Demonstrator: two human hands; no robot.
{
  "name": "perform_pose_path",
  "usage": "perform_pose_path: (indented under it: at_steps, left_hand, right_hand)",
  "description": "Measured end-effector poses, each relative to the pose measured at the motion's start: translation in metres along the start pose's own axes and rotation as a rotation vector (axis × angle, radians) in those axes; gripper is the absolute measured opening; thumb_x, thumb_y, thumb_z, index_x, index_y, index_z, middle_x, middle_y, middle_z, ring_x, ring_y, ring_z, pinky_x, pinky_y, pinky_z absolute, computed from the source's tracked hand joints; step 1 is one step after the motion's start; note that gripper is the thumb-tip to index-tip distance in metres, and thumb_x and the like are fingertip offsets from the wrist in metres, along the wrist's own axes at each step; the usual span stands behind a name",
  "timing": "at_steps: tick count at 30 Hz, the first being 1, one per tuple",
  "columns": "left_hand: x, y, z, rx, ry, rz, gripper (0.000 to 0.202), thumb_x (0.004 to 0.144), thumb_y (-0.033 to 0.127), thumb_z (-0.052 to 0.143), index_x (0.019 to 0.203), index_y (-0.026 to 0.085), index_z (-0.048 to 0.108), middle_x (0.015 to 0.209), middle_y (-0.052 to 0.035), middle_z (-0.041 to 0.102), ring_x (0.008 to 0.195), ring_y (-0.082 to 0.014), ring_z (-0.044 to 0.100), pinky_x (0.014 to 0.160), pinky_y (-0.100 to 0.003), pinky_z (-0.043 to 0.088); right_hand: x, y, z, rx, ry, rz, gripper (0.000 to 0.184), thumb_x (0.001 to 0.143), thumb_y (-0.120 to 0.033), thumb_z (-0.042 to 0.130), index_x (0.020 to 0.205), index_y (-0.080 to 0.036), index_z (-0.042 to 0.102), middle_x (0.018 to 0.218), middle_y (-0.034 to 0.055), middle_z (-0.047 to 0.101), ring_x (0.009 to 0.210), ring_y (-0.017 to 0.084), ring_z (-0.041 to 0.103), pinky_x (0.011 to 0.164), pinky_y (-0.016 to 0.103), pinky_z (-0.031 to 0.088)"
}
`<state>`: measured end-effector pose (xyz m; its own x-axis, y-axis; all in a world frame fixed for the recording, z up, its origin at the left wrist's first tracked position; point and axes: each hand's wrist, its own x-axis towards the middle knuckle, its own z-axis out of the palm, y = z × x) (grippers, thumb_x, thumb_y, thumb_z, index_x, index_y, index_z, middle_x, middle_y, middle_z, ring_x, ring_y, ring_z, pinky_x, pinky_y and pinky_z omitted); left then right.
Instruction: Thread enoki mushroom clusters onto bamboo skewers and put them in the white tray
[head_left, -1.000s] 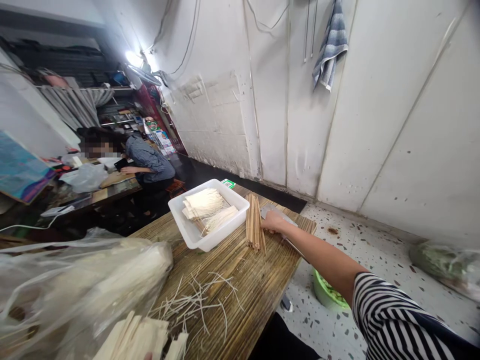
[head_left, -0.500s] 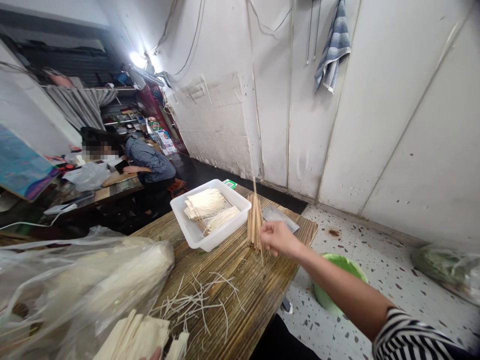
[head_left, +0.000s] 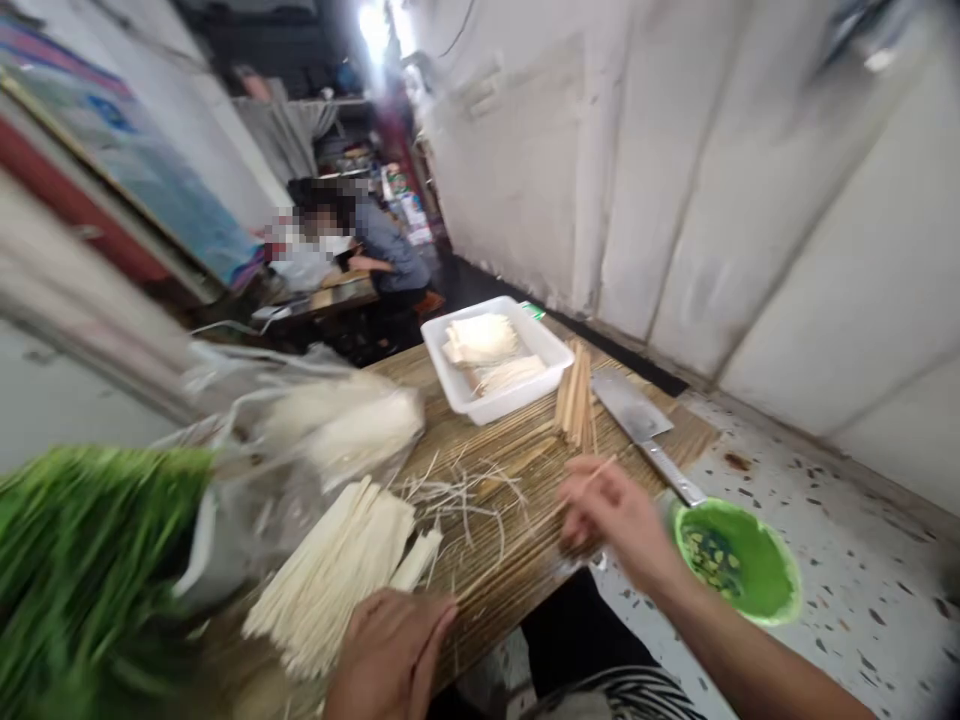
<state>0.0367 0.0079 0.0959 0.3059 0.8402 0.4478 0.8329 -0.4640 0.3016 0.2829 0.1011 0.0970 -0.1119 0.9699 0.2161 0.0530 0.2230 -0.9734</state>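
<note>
My right hand (head_left: 604, 510) pinches a thin wooden skewer (head_left: 517, 553), which slants down-left across the table edge towards my left hand. My left hand (head_left: 394, 650) is at the near edge, back up, thumb pressed to its side; the other fingertips are hidden. Beside it lies a flat, fanned bundle of thin cream strands (head_left: 337, 570), perhaps enoki mushrooms, with a smaller piece (head_left: 418, 560) at its right. Loose pale strands (head_left: 469, 495) are scattered beyond. A stack of wooden skewers (head_left: 575, 395) lies past my right hand, next to a white tub (head_left: 495, 405) holding similar bundles.
A cleaver (head_left: 634, 410) lies at the table's right edge, its handle jutting over a green bucket (head_left: 765, 570). On the left are a plastic bag (head_left: 300, 430) of pale bundles and leafy greens (head_left: 97, 560). Another person (head_left: 390, 235) sits at a far table.
My right hand has come back from the skewer stack with a skewer. My left hand has come further into view as the camera turned left and down. The cleaver's handle now shows.
</note>
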Motion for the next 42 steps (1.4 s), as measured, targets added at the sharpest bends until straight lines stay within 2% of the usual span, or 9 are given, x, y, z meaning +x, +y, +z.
perform_pose_path:
  at_steps: [3,5,7,11,15,20,26,35,42]
  left_hand:
    - [-0.007,0.01,-0.001,0.028,-0.048,-0.038,0.013,0.085,0.016,0.052,0.077,0.02,0.061,0.056,0.0028,0.057,0.052,-0.0118,0.051,0.061,-0.026,0.042]
    - [-0.007,0.014,0.001,0.038,-0.079,-0.071,0.016,0.084,0.015,0.052,0.072,0.02,0.061,0.055,0.0024,0.055,0.053,-0.0123,0.05,0.06,-0.027,0.041]
    - [-0.006,0.015,0.003,0.045,-0.091,-0.124,0.015,0.084,0.015,0.053,0.073,0.02,0.061,0.059,0.0013,0.058,0.058,-0.0132,0.052,0.062,-0.028,0.042]
    - [-0.006,0.006,0.006,0.044,-0.016,-0.205,0.009,0.085,0.02,0.054,0.09,0.02,0.062,0.072,-0.0014,0.065,0.068,-0.0153,0.058,0.066,-0.03,0.045]
    - [-0.007,-0.009,0.015,0.237,0.05,-0.272,0.023,0.087,0.023,0.052,0.108,0.017,0.056,0.092,-0.0077,0.069,0.081,-0.0185,0.062,0.074,-0.031,0.048]
    - [0.005,-0.017,0.034,0.643,-0.132,-0.358,0.019,0.088,0.021,0.048,0.101,0.014,0.059,0.092,-0.0105,0.068,0.08,-0.0225,0.06,0.074,-0.037,0.046]
    - [0.017,-0.019,0.045,0.721,-0.244,-0.378,0.019,0.088,0.019,0.045,0.098,0.011,0.06,0.089,-0.0119,0.068,0.081,-0.024,0.06,0.077,-0.039,0.044]
    - [0.005,-0.033,0.006,0.556,0.109,-0.422,0.017,0.085,0.026,0.053,0.091,0.014,0.064,0.086,-0.0098,0.07,0.077,-0.0217,0.062,0.075,-0.035,0.043]
    - [0.022,-0.058,-0.003,0.533,0.047,-0.563,0.026,0.082,0.032,0.055,0.097,0.013,0.067,0.091,-0.0115,0.068,0.082,-0.0254,0.058,0.077,-0.039,0.042]
  right_hand:
    - [0.006,0.006,-0.016,-0.27,0.198,-0.206,0.039,0.083,-0.028,0.059,0.119,-0.023,0.047,0.104,0.0081,0.061,0.092,0.021,0.062,0.083,0.041,0.05]
    - [-0.001,0.005,-0.013,-0.594,-0.081,-0.455,0.033,0.08,-0.028,0.064,0.111,-0.024,0.056,0.11,0.0084,0.059,0.107,0.027,0.053,0.095,0.049,0.039]
    - [-0.013,0.005,-0.002,-0.691,-0.438,-0.585,0.027,0.084,-0.026,0.059,0.11,-0.022,0.058,0.109,0.0083,0.061,0.103,0.025,0.054,0.091,0.044,0.042]
    - [-0.023,0.019,0.015,-0.677,-0.748,-0.562,0.025,0.093,-0.018,0.039,0.107,-0.018,0.059,0.081,0.0045,0.064,0.069,0.017,0.06,0.06,0.028,0.049]
    - [-0.013,0.04,0.005,-0.789,-0.624,-0.402,0.033,0.089,-0.009,0.033,0.112,-0.016,0.057,0.08,0.0061,0.064,0.069,0.018,0.062,0.06,0.028,0.048]
    - [-0.009,0.048,0.001,-0.755,-0.597,-0.31,0.031,0.087,-0.008,0.038,0.108,-0.018,0.058,0.08,0.0042,0.065,0.071,0.017,0.062,0.063,0.026,0.048]
    - [-0.012,0.052,0.014,-0.78,-0.602,-0.277,0.026,0.087,-0.009,0.043,0.101,-0.02,0.061,0.075,0.0019,0.064,0.065,0.017,0.063,0.058,0.026,0.045]
    - [-0.013,0.057,0.022,-0.803,-0.625,-0.265,0.023,0.085,-0.008,0.045,0.095,-0.02,0.062,0.074,0.0016,0.065,0.066,0.019,0.065,0.057,0.027,0.044]
    - [-0.012,0.052,0.035,-0.747,-0.634,-0.291,0.026,0.086,-0.006,0.042,0.099,-0.019,0.061,0.079,0.0032,0.067,0.07,0.018,0.065,0.063,0.027,0.047]
